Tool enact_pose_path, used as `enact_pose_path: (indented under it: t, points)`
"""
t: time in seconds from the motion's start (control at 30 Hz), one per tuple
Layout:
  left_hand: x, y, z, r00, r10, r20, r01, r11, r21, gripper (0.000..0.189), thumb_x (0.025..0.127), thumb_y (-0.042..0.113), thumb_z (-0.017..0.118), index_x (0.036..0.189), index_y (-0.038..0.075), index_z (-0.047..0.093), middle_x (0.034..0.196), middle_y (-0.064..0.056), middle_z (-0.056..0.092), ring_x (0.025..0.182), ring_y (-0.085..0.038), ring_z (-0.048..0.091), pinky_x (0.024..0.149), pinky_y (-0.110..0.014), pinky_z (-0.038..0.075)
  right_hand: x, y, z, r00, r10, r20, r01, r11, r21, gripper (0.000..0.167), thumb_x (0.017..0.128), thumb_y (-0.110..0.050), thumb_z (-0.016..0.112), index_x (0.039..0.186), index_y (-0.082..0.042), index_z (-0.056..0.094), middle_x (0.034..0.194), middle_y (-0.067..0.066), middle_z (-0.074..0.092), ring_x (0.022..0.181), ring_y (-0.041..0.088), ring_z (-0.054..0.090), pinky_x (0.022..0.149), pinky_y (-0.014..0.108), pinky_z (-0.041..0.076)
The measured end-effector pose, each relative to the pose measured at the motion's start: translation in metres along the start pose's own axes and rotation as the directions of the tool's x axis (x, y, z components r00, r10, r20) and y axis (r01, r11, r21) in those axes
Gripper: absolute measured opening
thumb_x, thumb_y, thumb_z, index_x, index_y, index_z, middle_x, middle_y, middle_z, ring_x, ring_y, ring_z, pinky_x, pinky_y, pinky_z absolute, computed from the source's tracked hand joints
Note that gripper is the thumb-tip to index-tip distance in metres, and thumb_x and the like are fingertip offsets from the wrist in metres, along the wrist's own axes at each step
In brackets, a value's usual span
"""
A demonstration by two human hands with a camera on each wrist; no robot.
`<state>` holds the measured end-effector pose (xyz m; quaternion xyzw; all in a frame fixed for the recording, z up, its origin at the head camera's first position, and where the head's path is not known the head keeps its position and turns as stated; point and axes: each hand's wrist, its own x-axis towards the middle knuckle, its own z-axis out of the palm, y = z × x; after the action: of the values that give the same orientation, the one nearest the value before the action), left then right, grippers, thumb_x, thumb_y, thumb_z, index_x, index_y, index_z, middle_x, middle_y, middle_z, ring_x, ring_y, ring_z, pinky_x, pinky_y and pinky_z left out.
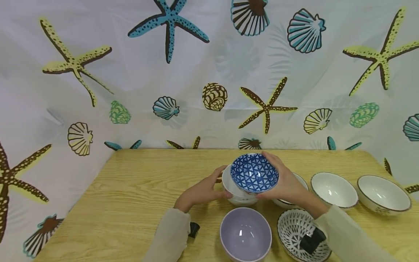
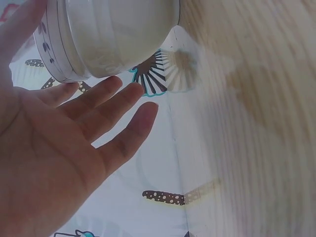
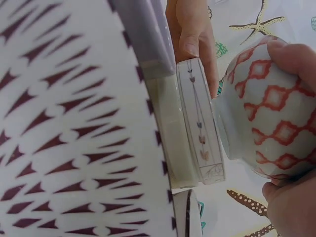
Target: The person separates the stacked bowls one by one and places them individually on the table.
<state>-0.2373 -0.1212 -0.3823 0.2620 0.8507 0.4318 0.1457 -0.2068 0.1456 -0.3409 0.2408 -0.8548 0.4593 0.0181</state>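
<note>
My right hand (image 1: 283,180) holds a bowl (image 1: 254,173), blue triangles inside and red diamonds outside, tilted above white bowls (image 1: 240,200). In the right wrist view, that patterned bowl (image 3: 276,113) sits between my thumb and fingers, its foot beside the white bowl with a leaf-patterned band (image 3: 200,123). My left hand (image 1: 204,189) is at the left side of the white bowls, thumb in front and fingers behind. The left wrist view shows the left fingers (image 2: 118,118) extended and spread beside the white bowls (image 2: 118,34), which appear stacked.
A purple bowl (image 1: 245,233) stands in front, with a dark-patterned white dish (image 1: 294,225) to its right. More white bowls stand along the right, one partly behind my right hand (image 1: 302,182), then a second (image 1: 334,189) and a third (image 1: 383,193). The wooden table (image 1: 131,196) meets a shell-printed cloth.
</note>
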Motion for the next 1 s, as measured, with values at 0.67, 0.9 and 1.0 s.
enact_pose_path:
  t: [0.67, 0.9, 1.0]
  points:
    - [-0.002, 0.002, -0.001, 1.000, -0.027, -0.016, 0.028, 0.999, 0.019, 0.091, 0.085, 0.038, 0.071, 0.153, 0.018, 0.014, 0.153, -0.012, 0.033, 0.137, -0.037, 0.036, 0.108, -0.058, 0.033, -0.033, -0.012, -0.020, 0.996, 0.028, -0.084, -0.032, 0.998, -0.052, 0.119, 0.058, -0.015, 0.090, 0.153, -0.009, 0.018, 0.153, 0.020, 0.024, 0.131, 0.048, 0.035, 0.097, 0.061, 0.041]
    - [0.000, -0.001, -0.001, 1.000, -0.006, -0.004, 0.006, 1.000, 0.006, 0.093, 0.085, 0.039, 0.071, 0.154, 0.017, 0.013, 0.154, -0.013, 0.030, 0.138, -0.038, 0.035, 0.108, -0.057, 0.032, -0.044, -0.007, -0.028, 0.992, 0.075, -0.103, -0.080, 0.996, -0.043, 0.120, 0.060, -0.015, 0.090, 0.154, -0.014, 0.014, 0.155, 0.019, 0.021, 0.133, 0.048, 0.032, 0.098, 0.060, 0.040]
    - [0.000, -0.002, -0.001, 1.000, -0.002, 0.000, 0.002, 1.000, 0.002, 0.093, 0.085, 0.040, 0.071, 0.154, 0.018, 0.012, 0.154, -0.013, 0.029, 0.138, -0.038, 0.035, 0.108, -0.058, 0.032, -0.049, -0.004, -0.032, 0.990, 0.080, -0.115, -0.087, 0.995, -0.058, 0.121, 0.061, -0.016, 0.090, 0.154, -0.014, 0.013, 0.155, 0.020, 0.021, 0.133, 0.048, 0.032, 0.098, 0.060, 0.040]
